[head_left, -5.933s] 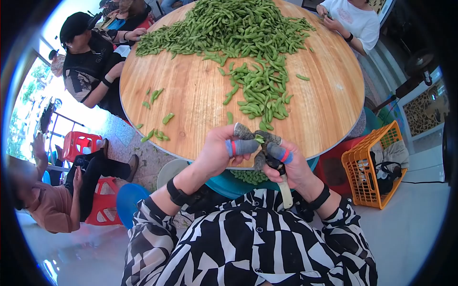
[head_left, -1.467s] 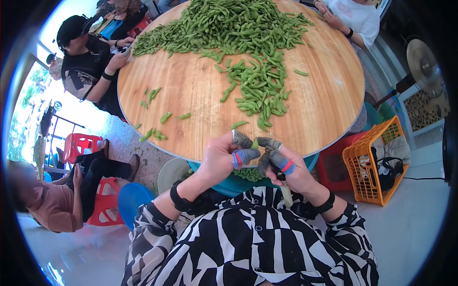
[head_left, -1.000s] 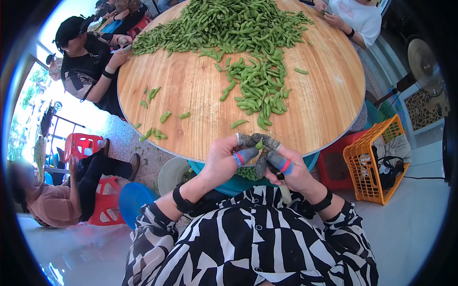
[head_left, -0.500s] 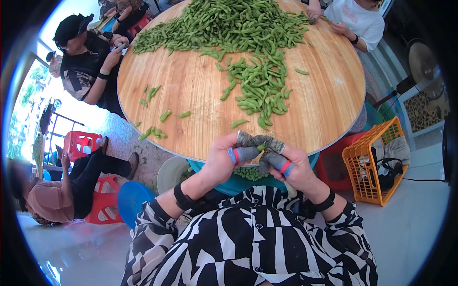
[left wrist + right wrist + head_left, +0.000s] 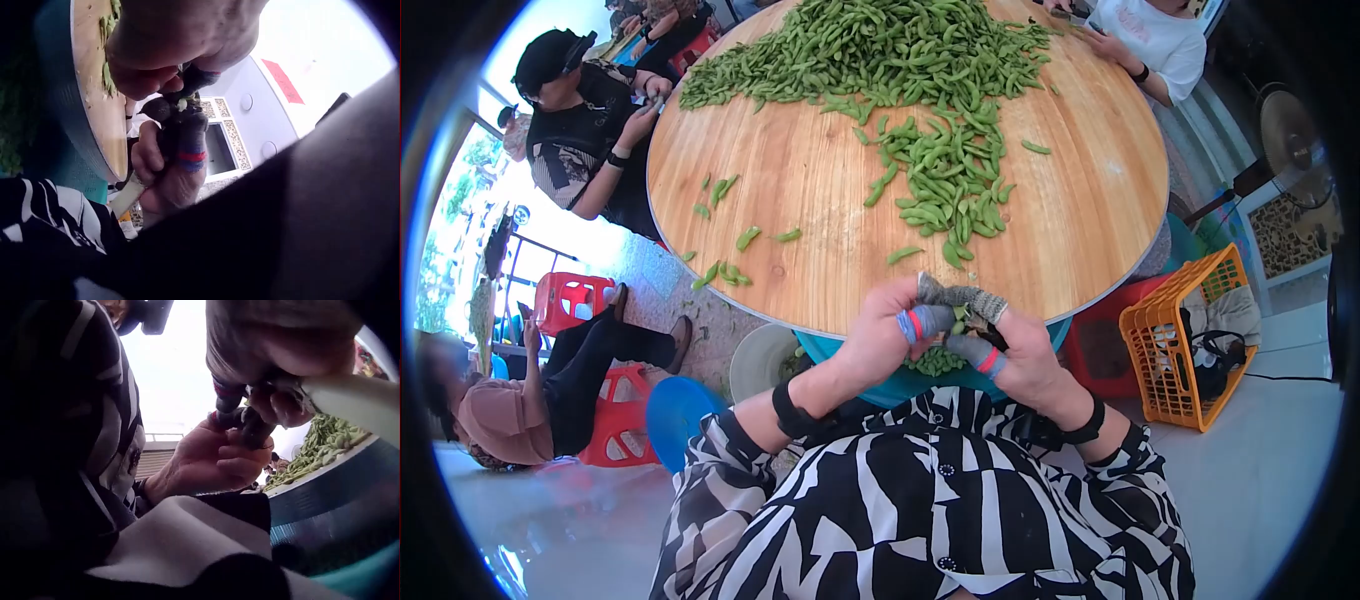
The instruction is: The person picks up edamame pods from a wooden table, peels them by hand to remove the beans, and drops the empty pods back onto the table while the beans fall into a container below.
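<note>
1. Head view: both hands meet just off the near edge of the round wooden table, and there it is, a slip of green pod caught between the covered fingertips! The left hand pinches it, thumb against forefinger; the right hand faces it, thumb bent inward, its lower fingers lost to us here. Knitted finger covers wrap the working digits. Up the table, the big heap of pods; below the hands, a teal tub with green beans in it. Judging by its neighbours, this pod should be featherlight, bendy, smooth-skinned, perhaps a touch slippery; the knit ought to help.

2. Left wrist view: what an angle! The left hand looms on top, the right hand beneath, its fingers curled round a pale handle. Whatever the handle carries is too dark to tell. Green shows right where the fingertips meet. I'd take such a pod by its flat sides, near one end, lightly: the skin looks likely to split and the seeds to bruise under a hard squeeze.

3. Right wrist view: that handle juts out of the right hand's grip, while the left hand closes in opposite, fingers folded. The pod is mostly hidden between them.
</note>
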Available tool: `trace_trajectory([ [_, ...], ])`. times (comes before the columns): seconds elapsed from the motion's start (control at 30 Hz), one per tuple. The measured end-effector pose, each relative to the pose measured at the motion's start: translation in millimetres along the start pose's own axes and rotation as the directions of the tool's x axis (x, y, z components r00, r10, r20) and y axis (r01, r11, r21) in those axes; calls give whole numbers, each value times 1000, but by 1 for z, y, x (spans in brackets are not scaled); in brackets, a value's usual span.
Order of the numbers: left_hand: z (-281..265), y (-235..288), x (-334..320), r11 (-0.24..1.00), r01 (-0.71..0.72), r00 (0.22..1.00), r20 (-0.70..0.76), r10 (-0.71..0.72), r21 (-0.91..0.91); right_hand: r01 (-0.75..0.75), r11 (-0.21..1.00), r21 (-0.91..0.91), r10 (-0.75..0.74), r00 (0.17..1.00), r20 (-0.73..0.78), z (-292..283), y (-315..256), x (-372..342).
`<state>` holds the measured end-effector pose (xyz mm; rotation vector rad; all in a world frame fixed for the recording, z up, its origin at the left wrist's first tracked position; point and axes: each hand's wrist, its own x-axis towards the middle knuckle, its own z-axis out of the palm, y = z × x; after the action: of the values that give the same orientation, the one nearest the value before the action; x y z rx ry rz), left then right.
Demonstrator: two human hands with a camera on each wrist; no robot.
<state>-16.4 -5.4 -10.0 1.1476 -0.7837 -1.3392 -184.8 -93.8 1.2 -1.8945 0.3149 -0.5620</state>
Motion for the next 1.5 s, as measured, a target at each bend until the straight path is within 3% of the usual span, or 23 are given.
trace_trajectory([
  [0.03, -1, 1, 0, 1000, -3, 1000, 4, 3, 3, 39, 999, -34, -41, 997, -62, 4, 8, -1],
  [0.1, -7, 1, -8, 989, 142, 987, 87, -138, -47, 76, 995, -66, -83, 989, -120, 5, 6, -3],
  [0.13, -11, 6, -14, 989, 142, 987, 84, -138, -45, -15, 997, -80, 16, 1000, 4, 1, -5, -4],
  [0.17, -16, 16, -22, 969, 8, 999, -38, 1, 245, -103, 989, -106, 116, 986, 123, -3, -10, -5],
  [0.2, -24, 23, -28, 846, -87, 979, -110, 169, 526, -17, 994, -112, 35, 987, 158, -3, -1, -8],
  [0.27, -49, 37, -27, 244, -121, 870, -16, 493, 962, 4, 992, -127, 16, 988, 155, -2, 13, -13],
  [0.3, -54, 40, -26, 244, -116, 870, -20, 493, 963, 25, 990, -142, -1, 986, 166, -2, 15, -14],
  [0.37, -63, 48, -18, -317, 94, 758, 139, 638, 944, -34, 995, -92, 47, 988, 145, -2, 12, -10],
  [0.43, -56, 47, -4, -297, 52, 735, 165, 658, 954, -109, 993, -38, 113, 985, 127, -1, 7, -9],
  [0.5, -54, 29, 12, 229, -101, 904, -7, 428, 968, -247, 968, 40, 239, 961, 136, -2, 3, -6],
  [0.63, -36, 4, 33, 229, -119, 911, 15, 413, 966, -179, 975, 135, 174, 984, 50, -1, 13, -7],
  [0.7, -31, 7, 31, 158, -53, 924, -11, 382, 986, -378, 879, 290, 375, 924, 69, -8, 5, -7],
  [0.73, -33, 4, 31, 156, -52, 926, -10, 377, 986, -379, 877, 296, 377, 924, 69, -10, 8, -7],
  [0.8, -40, 0, 32, 69, -130, 907, 90, 412, 989, -375, 742, 555, 370, 920, 126, -13, 16, -6],
  [0.83, -41, 0, 32, 61, -132, 906, 96, 412, 989, -368, 743, 560, 366, 923, 121, -10, 18, -5],
  [0.9, -38, 3, 31, 409, -110, 913, -70, 402, 906, -362, 712, 601, 414, 909, 57, -5, 20, 0],
  [0.93, -36, 6, 32, 401, -123, 914, -54, 403, 908, -351, 715, 605, 412, 910, 40, -4, 23, 3],
  [1.0, -31, 11, 25, 837, -52, 963, -194, 186, 544, -361, 617, 699, 433, 898, 82, 1, 27, 5],
  [1.03, -28, 13, 22, 837, -52, 964, -193, 186, 545, -360, 617, 700, 432, 898, 81, 4, 25, 7],
  [1.1, -25, 16, 19, 945, -118, 978, -129, 164, 306, -326, 619, 715, 408, 911, 62, 9, 16, 12],
  [1.2, -19, 11, 17, 967, -161, 975, -121, 187, 198, -298, 639, 710, 335, 938, 92, 10, 20, 10],
  [1.43, -12, 11, 14, 978, -150, 962, -206, 178, 142, -288, 663, 691, 310, 946, 96, 11, 17, 9],
  [1.5, -11, 8, 13, 962, -248, 942, -201, 268, 115, -283, 685, 671, 304, 948, 90, 10, 16, 8],
])
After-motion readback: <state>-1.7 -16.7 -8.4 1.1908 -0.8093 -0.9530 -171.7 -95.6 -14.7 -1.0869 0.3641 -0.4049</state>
